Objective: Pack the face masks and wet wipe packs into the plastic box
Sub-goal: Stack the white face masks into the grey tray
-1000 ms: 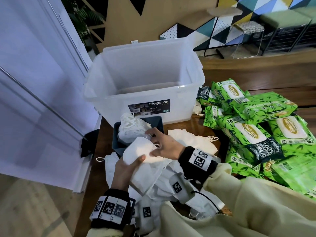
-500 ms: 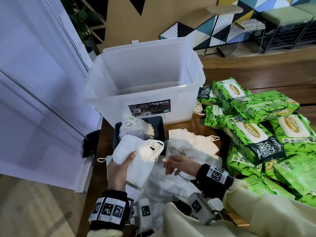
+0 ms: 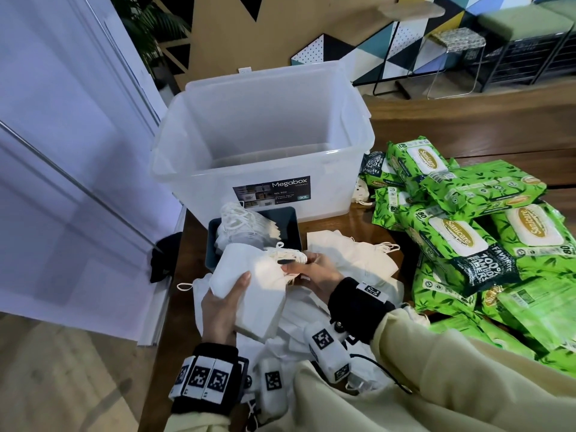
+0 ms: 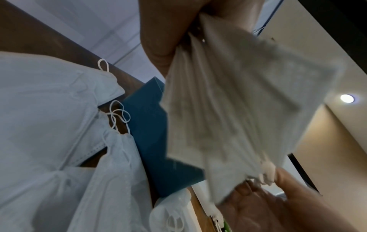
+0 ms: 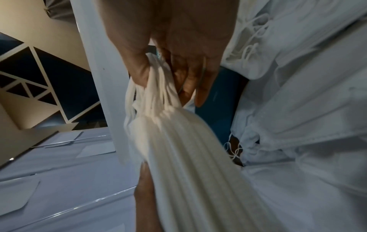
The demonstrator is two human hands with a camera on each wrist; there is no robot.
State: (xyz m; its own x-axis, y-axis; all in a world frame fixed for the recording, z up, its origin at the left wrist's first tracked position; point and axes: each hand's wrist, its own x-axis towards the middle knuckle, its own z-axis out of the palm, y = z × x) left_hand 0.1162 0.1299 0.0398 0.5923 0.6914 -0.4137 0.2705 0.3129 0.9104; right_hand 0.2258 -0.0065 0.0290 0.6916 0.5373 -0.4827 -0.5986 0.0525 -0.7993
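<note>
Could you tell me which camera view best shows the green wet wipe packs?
The head view: the wet wipe packs lie piled right of the plastic box, labels readable. The left wrist view shows only a green sliver at its bottom edge; the right wrist view shows none.

"Megabox", "30L" on plastic box [image 3: 265, 169] label, "Sanicare", "80", "100% bamboo fibers" on wet wipe packs [image 3: 461, 241]

The right hand [image 3: 311, 272] has come back from the loose masks to the white stack of folded fabric face masks [image 3: 252, 288] in the left hand [image 3: 223, 307], now pinching its ear loops.
</note>
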